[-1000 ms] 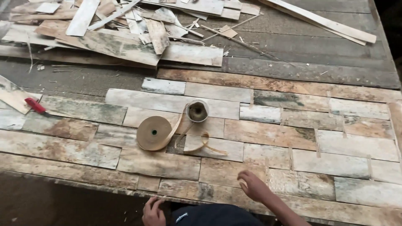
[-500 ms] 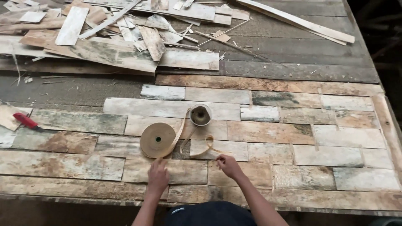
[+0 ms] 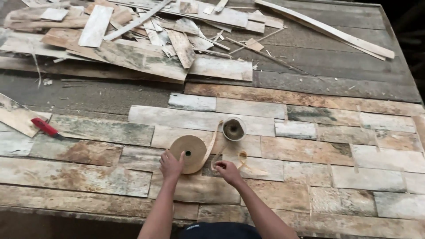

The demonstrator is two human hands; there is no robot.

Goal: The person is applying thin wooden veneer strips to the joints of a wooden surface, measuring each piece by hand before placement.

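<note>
Left hand: the left hand (image 3: 171,164) is resting on the near edge of the tape roll (image 3: 189,153), fingers curled against it, gripping its rim.
Right hand: the right hand (image 3: 228,171) is pinching the loose strip (image 3: 214,146) between fingertips, just right of the roll.
Tape roll: one flat tan roll, lying tilted on the desk (image 3: 363,177), its small centre hole showing.
Strip: one tan band running from the roll up toward the cup (image 3: 233,129), then looping back down to the right hand.
Cup: one small round cup, standing upright just beyond the roll, dark inside.
Planks: many weathered planks (image 3: 199,119) lying edge to edge in rows under both hands; I cannot count them exactly.
Knife: one red knife (image 3: 45,128) lying well to the left, apart from the hands.
Scrap pile: a heap of broken wood scraps (image 3: 133,40) sitting at the far left of the desk, well clear of the roll.
Long slat: one pale slat (image 3: 327,30) lying at the far right.
</note>
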